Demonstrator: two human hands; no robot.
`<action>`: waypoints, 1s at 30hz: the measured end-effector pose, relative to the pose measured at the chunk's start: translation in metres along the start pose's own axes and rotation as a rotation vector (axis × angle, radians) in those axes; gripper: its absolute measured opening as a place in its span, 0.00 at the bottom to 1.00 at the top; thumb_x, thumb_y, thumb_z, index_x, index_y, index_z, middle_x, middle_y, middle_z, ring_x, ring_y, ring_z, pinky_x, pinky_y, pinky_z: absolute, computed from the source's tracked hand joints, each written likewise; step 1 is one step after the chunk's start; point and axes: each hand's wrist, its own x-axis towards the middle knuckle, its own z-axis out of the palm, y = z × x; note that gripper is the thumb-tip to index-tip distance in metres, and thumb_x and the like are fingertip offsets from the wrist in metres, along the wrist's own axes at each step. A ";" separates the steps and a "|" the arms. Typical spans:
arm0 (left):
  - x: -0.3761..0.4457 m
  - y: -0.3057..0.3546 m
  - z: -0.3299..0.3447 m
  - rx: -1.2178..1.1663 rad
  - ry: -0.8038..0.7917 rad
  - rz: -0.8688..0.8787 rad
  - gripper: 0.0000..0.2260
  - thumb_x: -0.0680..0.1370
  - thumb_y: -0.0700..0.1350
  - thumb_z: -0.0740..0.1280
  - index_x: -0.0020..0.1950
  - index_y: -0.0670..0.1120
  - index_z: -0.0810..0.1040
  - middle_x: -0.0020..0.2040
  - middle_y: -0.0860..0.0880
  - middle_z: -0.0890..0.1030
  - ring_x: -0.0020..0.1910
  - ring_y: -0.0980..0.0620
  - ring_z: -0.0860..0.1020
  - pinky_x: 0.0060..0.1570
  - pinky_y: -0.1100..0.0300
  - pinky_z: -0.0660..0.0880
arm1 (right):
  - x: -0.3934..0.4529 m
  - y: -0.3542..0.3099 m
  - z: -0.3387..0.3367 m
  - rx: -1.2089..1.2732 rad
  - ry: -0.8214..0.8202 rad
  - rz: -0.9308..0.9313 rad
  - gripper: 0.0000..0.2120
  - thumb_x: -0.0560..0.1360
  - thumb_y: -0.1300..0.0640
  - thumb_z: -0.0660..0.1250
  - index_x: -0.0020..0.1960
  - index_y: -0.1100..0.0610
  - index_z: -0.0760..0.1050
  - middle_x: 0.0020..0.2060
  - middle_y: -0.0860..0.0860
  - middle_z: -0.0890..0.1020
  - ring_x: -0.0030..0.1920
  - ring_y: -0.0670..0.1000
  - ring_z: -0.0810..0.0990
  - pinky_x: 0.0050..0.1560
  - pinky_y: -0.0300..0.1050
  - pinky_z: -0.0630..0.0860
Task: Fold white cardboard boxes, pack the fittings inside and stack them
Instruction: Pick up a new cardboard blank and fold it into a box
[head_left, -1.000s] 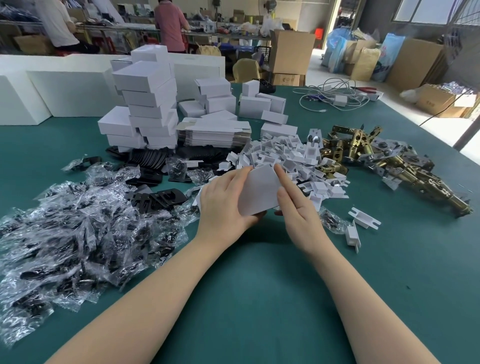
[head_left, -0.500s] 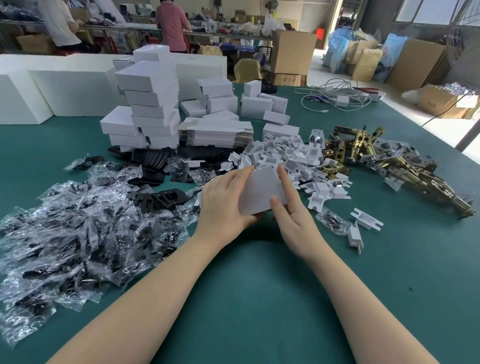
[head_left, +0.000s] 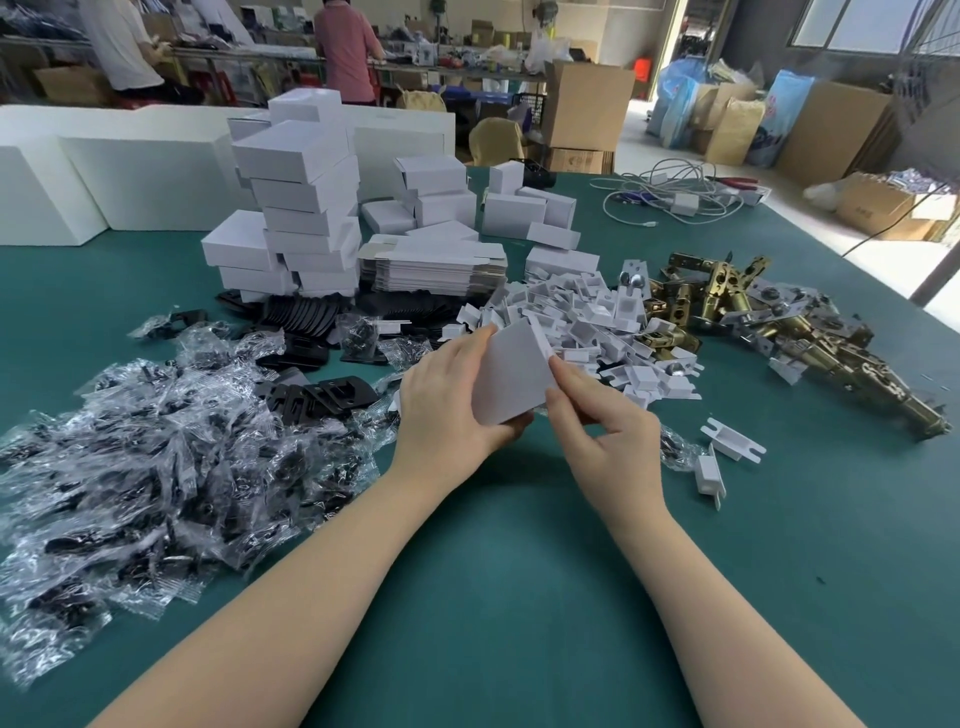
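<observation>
A small white cardboard box (head_left: 511, 376) is held tilted above the green table (head_left: 519, 597). My left hand (head_left: 449, 402) grips it from the left and underneath. My right hand (head_left: 597, 423) touches its right edge with the index finger, the other fingers curled. Behind stands a leaning stack of closed white boxes (head_left: 304, 208) and a pile of flat unfolded boxes (head_left: 431, 267). White plastic fittings (head_left: 587, 322) lie heaped just beyond the box. Brass latch parts (head_left: 769, 322) lie to the right. Black parts in clear bags (head_left: 145, 467) spread over the left.
Loose black plates (head_left: 332, 397) lie left of my hands. Two white fittings (head_left: 719, 457) lie apart at the right. White cables (head_left: 670, 195) sit at the far right of the table. Large white blocks (head_left: 104, 176) line the back left. Two people stand at a far bench.
My right hand has slid down and to the right along the box's right edge, its index finger now at the flap. The box has tilted slightly. My left hand keeps its grip.
</observation>
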 end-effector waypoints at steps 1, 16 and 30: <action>-0.001 0.001 0.000 0.005 -0.004 0.012 0.40 0.63 0.54 0.80 0.72 0.46 0.70 0.65 0.48 0.76 0.63 0.44 0.74 0.63 0.44 0.68 | 0.001 0.000 0.000 0.012 0.000 0.010 0.18 0.76 0.58 0.69 0.62 0.42 0.75 0.54 0.44 0.84 0.50 0.34 0.80 0.53 0.27 0.72; -0.008 -0.001 0.009 0.192 -0.021 0.019 0.41 0.64 0.52 0.76 0.75 0.57 0.65 0.65 0.48 0.70 0.65 0.47 0.64 0.64 0.47 0.57 | 0.000 0.001 0.000 -0.430 -0.393 -0.135 0.40 0.68 0.65 0.67 0.76 0.44 0.61 0.78 0.54 0.49 0.77 0.55 0.54 0.73 0.47 0.61; -0.004 0.004 0.003 -0.095 0.226 0.195 0.40 0.76 0.64 0.65 0.77 0.45 0.51 0.78 0.37 0.53 0.78 0.40 0.53 0.76 0.44 0.52 | 0.009 0.021 -0.016 -0.225 0.141 0.176 0.12 0.72 0.47 0.74 0.52 0.47 0.75 0.44 0.47 0.75 0.42 0.46 0.69 0.42 0.37 0.70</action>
